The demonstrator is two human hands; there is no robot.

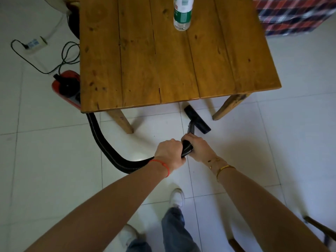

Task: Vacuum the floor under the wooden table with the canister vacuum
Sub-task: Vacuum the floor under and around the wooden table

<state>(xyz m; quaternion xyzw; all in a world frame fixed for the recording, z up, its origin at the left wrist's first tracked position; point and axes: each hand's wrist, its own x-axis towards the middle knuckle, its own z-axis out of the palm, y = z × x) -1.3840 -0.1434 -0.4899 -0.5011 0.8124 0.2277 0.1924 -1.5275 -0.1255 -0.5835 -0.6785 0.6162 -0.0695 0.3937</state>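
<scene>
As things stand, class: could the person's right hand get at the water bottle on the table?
Probably not yet. The right hand grips the vacuum hose near the floor, as does the left hand. The water bottle stands far across the wooden table; nothing blocks it, but she would need to let go and lean in.

Two hands, left (169, 151) and right (197, 148), both grip one black ribbed hose (116, 157). One floor nozzle (197, 119) sits on the tiles just beyond the hands. One red canister vacuum (66, 88) stands far to the left of the hands, half hidden by one wooden tabletop (163, 66) beyond them. Two table legs (121, 120) show, one on either side of the nozzle. One clear plastic bottle (182, 13) stands on the tabletop, well beyond the hands. One white power strip (35, 42) lies far left. Two white shoes (177, 197) show below the hands. One plaid cloth (291, 13) shows far to the upper right.
</scene>
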